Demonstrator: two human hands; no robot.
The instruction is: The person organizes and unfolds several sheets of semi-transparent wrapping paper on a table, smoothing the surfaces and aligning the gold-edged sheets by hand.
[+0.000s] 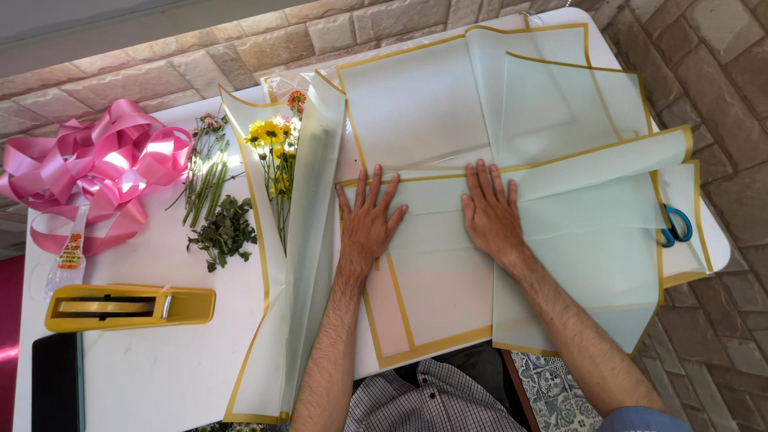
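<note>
My left hand (368, 220) and my right hand (490, 212) lie flat, fingers spread, side by side on a folded sheet of pale green wrapping paper with a gold border (436, 264). More sheets of the same paper (512, 96) are spread and overlapped across the white table (160, 360). To the left, a small bunch of yellow and orange flowers (276, 148) lies half wrapped in another sheet (300, 264).
A pink ribbon bundle (88, 172) sits at the far left, with cut stems (206, 172) and leafy trimmings (224, 232) beside it. A yellow tape dispenser (128, 306) lies near the front left. Blue-handled scissors (676, 226) peek out from under paper at right. Brick wall behind.
</note>
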